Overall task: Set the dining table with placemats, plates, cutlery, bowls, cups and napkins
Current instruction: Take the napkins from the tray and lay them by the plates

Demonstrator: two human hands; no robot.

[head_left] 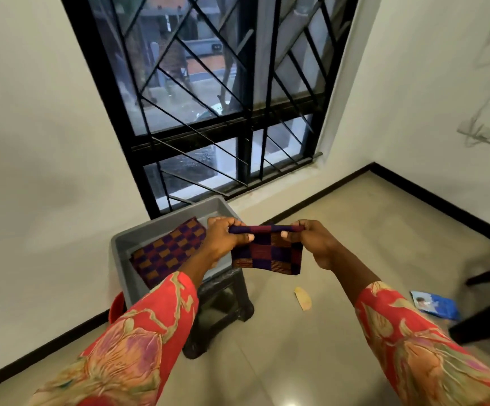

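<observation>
A folded checkered cloth (267,253), purple, maroon and orange, hangs in the air between my hands. My left hand (223,241) pinches its top left edge and my right hand (314,241) pinches its top right edge. Behind my left hand, a second checkered cloth (164,253) lies flat inside a grey plastic bin (120,244). No plates, cutlery, bowls or cups are in view.
The grey bin sits on a dark stool (223,312) below a barred window (223,98). A red object (117,306) peeks out left of the stool. On the tiled floor lie a tan scrap (303,298) and a blue packet (435,304). Dark furniture legs (489,317) stand at right.
</observation>
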